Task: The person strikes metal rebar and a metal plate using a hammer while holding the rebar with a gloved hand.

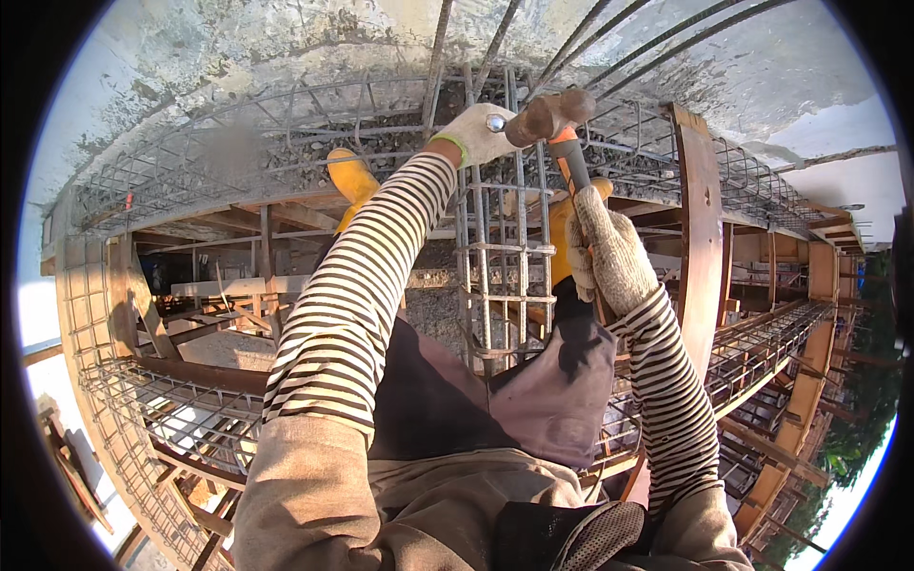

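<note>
My right hand point(609, 252), in a knitted glove, is wrapped around the grey and orange handle of a hammer point(569, 162). The brown, worn hammer head point(547, 116) is just right of my left hand point(471, 133), close to its fingers. That hand, also gloved, is closed on a metal tool with a shiny round end point(495, 123); the rest of the tool is hidden, so its kind does not show. Below both hands runs a rebar cage point(505, 262) of lengthwise bars and cross ties, between my legs.
Yellow boots point(352, 181) stand either side of the cage. Rough concrete point(286, 48) lies ahead, with long bent bars point(657, 43) rising from it. A wooden plank point(697, 238) is at my right. More rebar cages point(190, 419) and timber formwork surround open gaps below.
</note>
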